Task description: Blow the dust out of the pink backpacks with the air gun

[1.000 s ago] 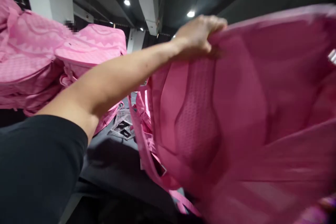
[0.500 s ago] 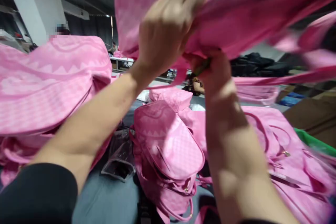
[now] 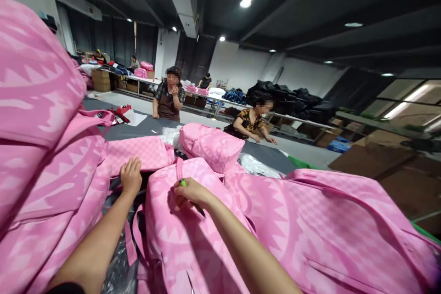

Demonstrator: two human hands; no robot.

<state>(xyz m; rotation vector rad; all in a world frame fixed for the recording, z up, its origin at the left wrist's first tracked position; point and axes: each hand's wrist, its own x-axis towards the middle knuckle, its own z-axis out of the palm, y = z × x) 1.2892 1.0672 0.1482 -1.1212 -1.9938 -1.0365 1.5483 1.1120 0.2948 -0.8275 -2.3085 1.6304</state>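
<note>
My left hand (image 3: 131,178) lies against the near edge of a pink checkered bag (image 3: 146,150), its fingers stretched over the fabric. Over the top of a pink backpack (image 3: 196,234) standing in front of me, my right hand (image 3: 191,193) is closed round a slim tool with a bright green end (image 3: 183,183). A dark tip of this tool shows below the hand; its exact kind is unclear. The backpack has a light shark-teeth pattern and a strap loop at its top.
Pink backpacks are piled high at left (image 3: 37,101), and another lies at right (image 3: 310,211). A rounded pink bag (image 3: 212,144) sits beyond, near clear plastic (image 3: 258,165). Two people stand across the grey table (image 3: 119,133). Brown cartons (image 3: 379,156) are at right.
The pink bag that both hands held up high is down among the others. My hands have come lower and apart, and the view has tilted up toward the room.
</note>
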